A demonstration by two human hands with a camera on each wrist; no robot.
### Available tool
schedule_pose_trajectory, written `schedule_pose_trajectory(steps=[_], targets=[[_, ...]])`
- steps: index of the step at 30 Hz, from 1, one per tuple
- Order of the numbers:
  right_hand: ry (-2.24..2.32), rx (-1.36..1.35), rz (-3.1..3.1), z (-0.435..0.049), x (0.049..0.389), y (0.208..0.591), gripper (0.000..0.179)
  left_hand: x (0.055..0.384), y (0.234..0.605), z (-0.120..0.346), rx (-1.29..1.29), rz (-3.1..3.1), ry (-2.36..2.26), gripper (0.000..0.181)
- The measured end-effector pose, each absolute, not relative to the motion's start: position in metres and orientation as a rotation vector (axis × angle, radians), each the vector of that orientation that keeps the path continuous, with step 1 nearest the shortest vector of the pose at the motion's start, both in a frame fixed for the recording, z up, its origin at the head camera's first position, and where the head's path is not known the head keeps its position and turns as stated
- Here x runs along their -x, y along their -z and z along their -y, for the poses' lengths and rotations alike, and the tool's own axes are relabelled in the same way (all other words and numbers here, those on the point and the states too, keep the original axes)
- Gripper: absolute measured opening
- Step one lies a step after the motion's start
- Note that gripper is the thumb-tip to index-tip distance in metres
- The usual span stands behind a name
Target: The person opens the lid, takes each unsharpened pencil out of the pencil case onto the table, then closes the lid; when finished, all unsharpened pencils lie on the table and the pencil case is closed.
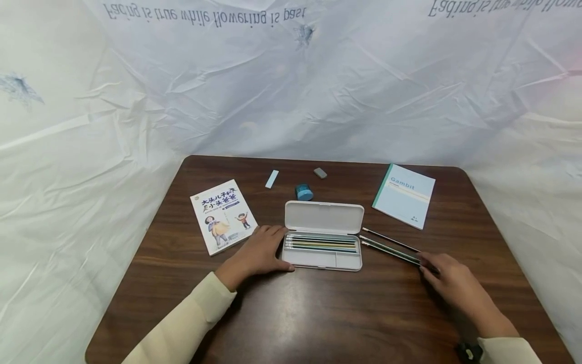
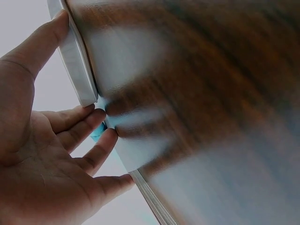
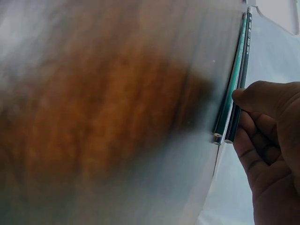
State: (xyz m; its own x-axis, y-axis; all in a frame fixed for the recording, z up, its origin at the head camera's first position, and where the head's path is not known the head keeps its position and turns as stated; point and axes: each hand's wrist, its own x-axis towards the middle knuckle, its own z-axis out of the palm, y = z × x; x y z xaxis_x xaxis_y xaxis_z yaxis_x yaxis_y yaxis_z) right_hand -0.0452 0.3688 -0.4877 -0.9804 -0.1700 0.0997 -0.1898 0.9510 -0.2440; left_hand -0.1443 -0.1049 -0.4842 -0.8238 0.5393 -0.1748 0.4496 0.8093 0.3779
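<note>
A white pencil case (image 1: pixel 324 216) lies with its lid back at mid-table, several pencils (image 1: pixel 320 243) side by side in it. My left hand (image 1: pixel 259 253) is at the case's left end; its thumb touches the front corner, and its fairly straight fingers spread toward the back edge. To the right of the case, my right hand (image 1: pixel 454 283) pinches the near ends of loose pencils between thumb and fingers. A dark pencil (image 3: pixel 244 56) and a green pencil (image 3: pixel 234 70) lie together at the thumb in the right wrist view. Another dark pencil (image 1: pixel 391 239) slants just behind them.
A picture book (image 1: pixel 223 217) lies left of the case, and a pale notebook (image 1: pixel 403 194) at the back right. Behind the case are a blue sharpener (image 1: pixel 303 192), a grey eraser (image 1: pixel 320 173) and a small pale strip (image 1: pixel 272 179). White sheeting (image 1: pixel 291 111) surrounds the brown table (image 1: pixel 318 323).
</note>
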Motion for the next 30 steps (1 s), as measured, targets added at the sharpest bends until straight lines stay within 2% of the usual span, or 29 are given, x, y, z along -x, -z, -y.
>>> schedule_pose_trajectory(steps=[20,25,30], targets=[[-0.402,-0.273,3.076,-0.365,0.052,0.482,0.039,0.143,0.482,0.106,-0.78,-2.721,-0.489,0.103],[-0.407,-0.35,3.035,-0.34,0.065,0.469,0.039,0.143,0.482,0.105,-0.77,-2.719,-0.491,0.103],[-0.438,-0.582,2.942,-0.298,0.087,0.463,0.036,0.143,0.483,0.105,-0.772,-2.722,-0.492,0.103]])
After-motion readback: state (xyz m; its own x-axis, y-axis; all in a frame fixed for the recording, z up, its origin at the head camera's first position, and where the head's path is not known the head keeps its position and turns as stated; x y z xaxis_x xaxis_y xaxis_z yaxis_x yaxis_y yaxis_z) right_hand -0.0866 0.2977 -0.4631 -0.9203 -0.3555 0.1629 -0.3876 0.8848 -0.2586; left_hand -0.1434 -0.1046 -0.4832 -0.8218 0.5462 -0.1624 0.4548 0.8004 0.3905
